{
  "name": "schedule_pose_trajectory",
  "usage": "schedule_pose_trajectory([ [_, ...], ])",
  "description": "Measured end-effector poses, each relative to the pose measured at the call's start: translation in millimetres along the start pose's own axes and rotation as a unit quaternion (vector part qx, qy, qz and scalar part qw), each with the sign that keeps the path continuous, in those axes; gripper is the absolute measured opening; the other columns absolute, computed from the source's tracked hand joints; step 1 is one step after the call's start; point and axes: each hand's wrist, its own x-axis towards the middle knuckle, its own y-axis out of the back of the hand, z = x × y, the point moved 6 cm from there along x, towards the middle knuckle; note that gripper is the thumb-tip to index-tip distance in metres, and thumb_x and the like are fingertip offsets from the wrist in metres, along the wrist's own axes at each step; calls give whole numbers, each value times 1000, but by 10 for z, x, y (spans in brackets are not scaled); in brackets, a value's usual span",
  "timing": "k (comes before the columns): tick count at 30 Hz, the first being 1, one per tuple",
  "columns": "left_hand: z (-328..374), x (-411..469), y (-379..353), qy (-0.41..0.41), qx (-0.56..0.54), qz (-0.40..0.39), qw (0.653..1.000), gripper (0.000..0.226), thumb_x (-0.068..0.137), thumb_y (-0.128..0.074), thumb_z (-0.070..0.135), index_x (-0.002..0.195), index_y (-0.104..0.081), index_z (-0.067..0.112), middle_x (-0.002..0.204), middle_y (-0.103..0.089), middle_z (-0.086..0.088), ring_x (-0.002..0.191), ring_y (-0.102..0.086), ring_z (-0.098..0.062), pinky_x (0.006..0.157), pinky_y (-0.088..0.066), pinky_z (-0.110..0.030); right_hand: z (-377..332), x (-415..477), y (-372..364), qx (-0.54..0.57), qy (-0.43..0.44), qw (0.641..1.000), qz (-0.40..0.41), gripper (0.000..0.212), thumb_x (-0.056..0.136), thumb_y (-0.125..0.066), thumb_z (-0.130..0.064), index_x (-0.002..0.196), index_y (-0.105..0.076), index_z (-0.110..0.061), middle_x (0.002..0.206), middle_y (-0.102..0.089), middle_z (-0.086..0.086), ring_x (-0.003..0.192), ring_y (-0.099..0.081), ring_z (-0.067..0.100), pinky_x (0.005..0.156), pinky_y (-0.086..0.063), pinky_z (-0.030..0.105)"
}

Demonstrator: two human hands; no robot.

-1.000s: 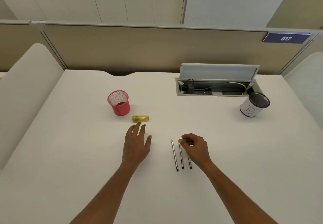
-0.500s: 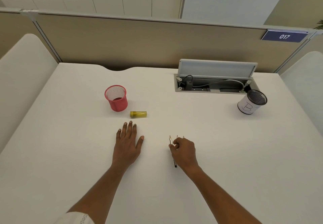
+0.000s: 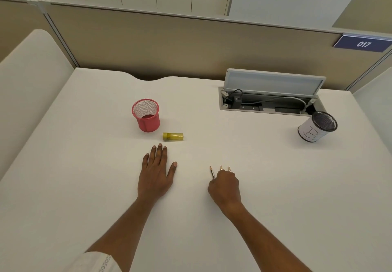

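A person's right hand curls around three pencils, tips poking out beyond its knuckles; the left hand lies flat alongside. The splayed thumb-side pencil may slip free if lifted loosely.

— The pencils poking out past the fingers of the right hand: bare pale wood at the sharpened tips, and the one shaft I can see has a dark, smooth coat.
— The desk under those fingers is matt white and smooth.
— Just beyond the fingers of the left hand, the tube looks like see-through yellow plastic, slightly glossy.
— The red cup past it is fine mesh, metal by the look, matt.
— Far right of the fingers, the black cup is mesh too, wrapped in white paper.
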Motion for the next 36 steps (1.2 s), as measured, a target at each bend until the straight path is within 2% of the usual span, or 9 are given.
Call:
schedule_pose_trajectory([
  [3,3,-5,-3,2,-2,3,1000,75,105,-25,56,162,-31,7,171,-26,-12,159,-21,-28,128,-20,-48,-47,31,23,6,-2,1000,-17,13,89,-49,-13,89,-61,-8,89,-65,10,97,-64,29,72,-41,30],
  [6,-1,0,5,4,0,5,1000,74,105,-27,56,162,-31,8,171,-26,-12,159,-21,-27,128,-21,-48,-110,72,84,54,-11,998,-13,20,84,-53,-18,66,-48,-10,64,-54,4,69,-59,27,59,-41,32],
  [9,0,0,8,7,4,1,1000,74,105,-27,56,163,-29,9,172,-24,-11,160,-19,-27,129,-19,-47,-275,161,228,163,0,987,7,21,78,-60,-23,65,-60,-7,56,-63,6,49,-56,19,51,-50,33],
  [14,-13,-4,10,15,-7,0,1000,73,106,-28,56,164,-25,13,173,-20,-7,161,-15,-23,130,-16,-45,-869,418,570,251,100,962,27,11,83,-69,-20,76,-69,-11,68,-71,2,60,-66,15,50,-44,7],
  [18,-8,3,20,19,-12,2,1000,72,106,-28,56,164,-27,14,173,-22,-6,161,-16,-23,130,-16,-44,-1371,660,808,274,171,945,56,4,85,-70,-15,87,-69,-11,74,-72,-1,65,-66,10,57,-44,5],
  [24,-28,12,25,24,-11,5,1000,71,107,-28,57,165,-24,16,173,-19,-3,161,-12,-20,130,-8,-39,-2069,955,1040,292,257,916,102,25,90,-71,-10,115,-67,-5,88,-76,4,70,-65,10,64,-41,-2],
  [28,-18,6,29,26,-21,10,999,69,107,-30,55,164,-27,17,172,-23,-3,161,-16,-20,130,-12,-40,-2426,1103,1100,298,298,898,126,21,88,-69,-7,108,-75,-4,91,-78,6,75,-68,12,81,-56,20],
  [32,6,10,58,25,-31,21,999,67,106,-35,53,161,-34,15,170,-30,-6,159,-24,-22,129,-21,-44,-2672,1199,1026,310,314,890,116,15,87,-70,-9,100,-78,-7,91,-79,2,80,-69,11,83,-56,23],
  [36,-4,3,46,29,-27,27,999,68,106,-34,54,163,-31,17,171,-26,-6,159,-22,-21,129,-19,-42,-2796,1291,795,283,319,900,96,15,87,-71,-13,100,-79,-12,94,-80,-1,86,-70,14,88,-57,35],
])
